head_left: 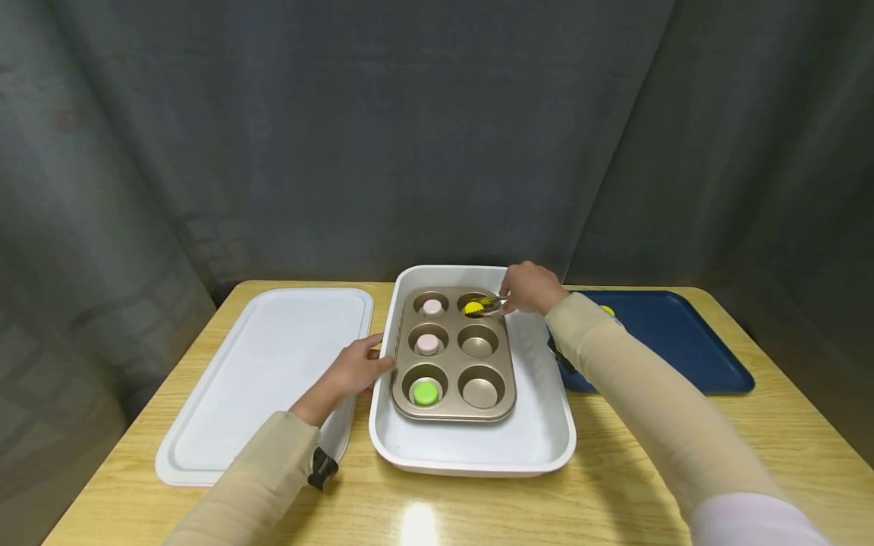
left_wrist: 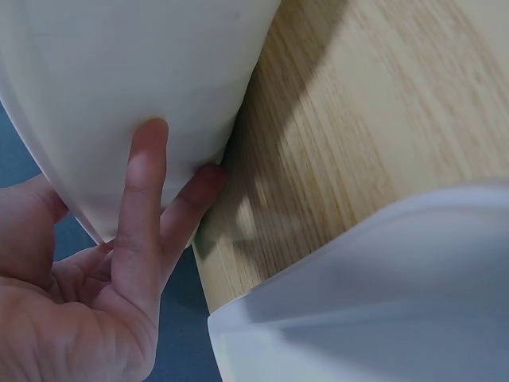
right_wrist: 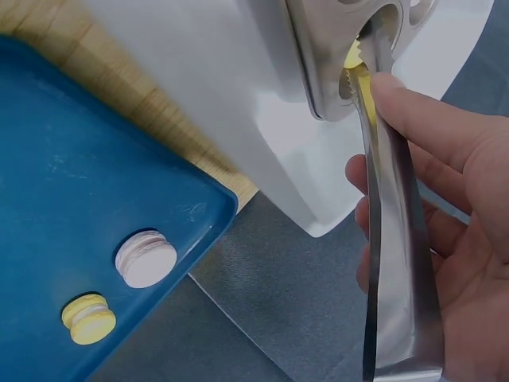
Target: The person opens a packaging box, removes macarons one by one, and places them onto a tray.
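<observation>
My right hand [head_left: 535, 287] holds metal tongs [right_wrist: 391, 239], thumb on one arm and fingers round the other. The tongs' toothed tips lie at a yellow macaron [head_left: 473, 308] in the back right cup of a bronze muffin tin [head_left: 454, 409]. Two pink macarons [head_left: 432, 307] sit in the back and middle left cups, a green macaron [head_left: 425, 393] in the front left one. The tin stands inside a deep white tub [head_left: 471, 455]. At the tub's left side my left hand [head_left: 356, 367] grips the wall, thumb over the rim and fingers [left_wrist: 143, 199] against the outside.
A flat white tray [head_left: 273, 364] lies on the wooden table [head_left: 369, 508] to the left. On the right is a blue tray [head_left: 672, 345]; a pink macaron [right_wrist: 146, 259] and another yellow macaron [right_wrist: 89, 319] lie near its edge. A grey curtain [head_left: 382, 152] hangs behind.
</observation>
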